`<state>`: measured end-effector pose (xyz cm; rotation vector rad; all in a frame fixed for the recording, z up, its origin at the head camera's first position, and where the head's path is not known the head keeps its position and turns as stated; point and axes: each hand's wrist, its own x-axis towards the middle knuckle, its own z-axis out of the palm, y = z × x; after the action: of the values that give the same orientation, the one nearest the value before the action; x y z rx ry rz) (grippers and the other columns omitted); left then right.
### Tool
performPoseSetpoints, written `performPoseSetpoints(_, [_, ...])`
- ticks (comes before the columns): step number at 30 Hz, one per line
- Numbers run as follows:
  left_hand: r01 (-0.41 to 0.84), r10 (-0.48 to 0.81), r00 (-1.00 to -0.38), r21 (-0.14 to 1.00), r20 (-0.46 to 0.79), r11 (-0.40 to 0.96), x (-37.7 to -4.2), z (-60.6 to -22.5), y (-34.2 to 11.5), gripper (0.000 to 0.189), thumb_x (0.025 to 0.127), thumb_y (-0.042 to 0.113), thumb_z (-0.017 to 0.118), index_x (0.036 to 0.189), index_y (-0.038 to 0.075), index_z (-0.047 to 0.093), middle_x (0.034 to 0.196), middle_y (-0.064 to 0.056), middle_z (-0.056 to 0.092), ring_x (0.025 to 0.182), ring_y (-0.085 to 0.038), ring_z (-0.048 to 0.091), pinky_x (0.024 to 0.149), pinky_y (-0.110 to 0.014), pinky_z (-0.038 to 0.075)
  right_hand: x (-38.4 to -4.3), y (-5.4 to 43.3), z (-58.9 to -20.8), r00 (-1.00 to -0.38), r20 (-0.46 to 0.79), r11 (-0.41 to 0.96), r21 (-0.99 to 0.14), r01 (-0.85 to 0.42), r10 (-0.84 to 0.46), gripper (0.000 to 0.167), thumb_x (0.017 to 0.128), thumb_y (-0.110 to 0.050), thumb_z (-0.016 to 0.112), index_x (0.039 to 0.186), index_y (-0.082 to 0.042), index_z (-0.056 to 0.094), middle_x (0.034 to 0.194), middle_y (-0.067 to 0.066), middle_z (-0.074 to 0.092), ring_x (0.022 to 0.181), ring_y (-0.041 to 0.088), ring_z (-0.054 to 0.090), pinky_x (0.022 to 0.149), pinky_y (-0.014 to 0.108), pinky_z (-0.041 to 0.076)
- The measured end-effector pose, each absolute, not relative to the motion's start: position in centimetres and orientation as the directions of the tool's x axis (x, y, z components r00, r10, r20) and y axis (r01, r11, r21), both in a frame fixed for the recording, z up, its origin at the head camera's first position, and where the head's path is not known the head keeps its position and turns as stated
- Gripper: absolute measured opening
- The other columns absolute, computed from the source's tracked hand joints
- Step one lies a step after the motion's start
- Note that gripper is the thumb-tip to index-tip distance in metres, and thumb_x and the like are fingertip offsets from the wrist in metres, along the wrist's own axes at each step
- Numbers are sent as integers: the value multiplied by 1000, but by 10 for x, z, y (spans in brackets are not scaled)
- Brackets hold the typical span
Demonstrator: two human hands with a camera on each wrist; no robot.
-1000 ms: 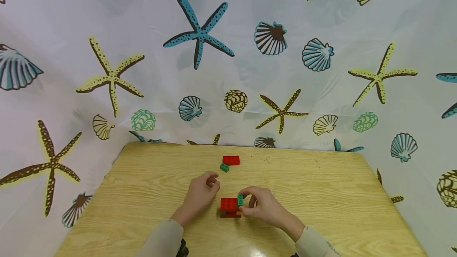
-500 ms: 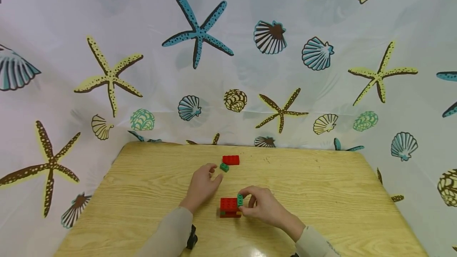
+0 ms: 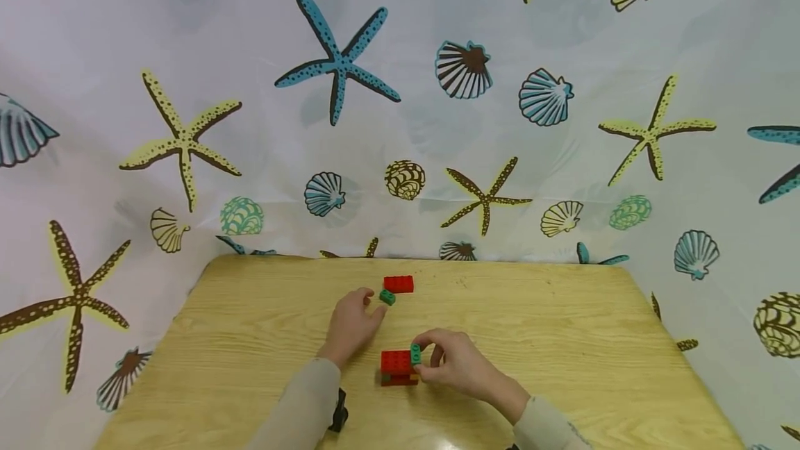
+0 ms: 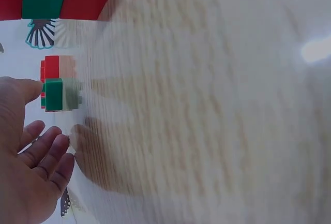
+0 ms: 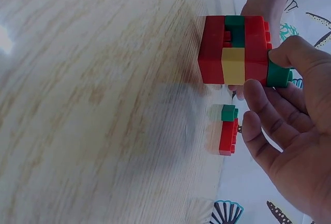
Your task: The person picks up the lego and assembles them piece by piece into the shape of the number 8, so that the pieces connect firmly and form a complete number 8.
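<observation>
A stack of toy building bricks [image 3: 396,364] stands on the table, with red layers above and below and green and yellow bricks between them, as the right wrist view shows. At its right end my right hand [image 3: 459,364] pinches a small green brick [image 5: 278,73] between thumb and finger, on top of the upper red layer. Farther back lies a loose green brick [image 3: 387,296], touching or close to a red brick [image 3: 400,284]. My left hand [image 3: 351,326] hovers just left of that loose green brick, fingers loosely bent and holding nothing.
A wood-grain table [image 3: 531,311] spreads around the bricks. Behind it and along both sides hangs a white cloth [image 3: 400,117] printed with starfish and shells. A black device [image 3: 339,411] is strapped at the left wrist.
My left hand has moved away from beside the stack, forward to the loose green brick. The right hand stays pinching its green brick on the stack. The head view has shifted slightly.
</observation>
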<state>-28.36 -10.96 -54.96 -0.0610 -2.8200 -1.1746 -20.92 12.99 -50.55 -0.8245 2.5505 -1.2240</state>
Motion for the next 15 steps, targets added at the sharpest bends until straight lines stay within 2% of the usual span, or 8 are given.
performPoseSetpoints(9, [71,17,-996,684,86,726,-295,-556,-109,54,99,36,72,137,0,64,127,-18,70,117,-35,66,100,-52,55,-212,130,-508,-817,54,505,-763,-405,-574,35,97,-20,77,127,-4,70,101,11,73,71,2,60,62,21,50])
performPoseSetpoints(15, [88,25,-994,662,105,745,-299,-557,-106,52,99,37,73,135,-1,66,126,-18,71,115,-35,68,97,-52,57,-212,130,-507,-823,33,516,-765,-386,-567,33,97,-21,77,127,-10,70,98,7,72,70,4,61,61,21,51])
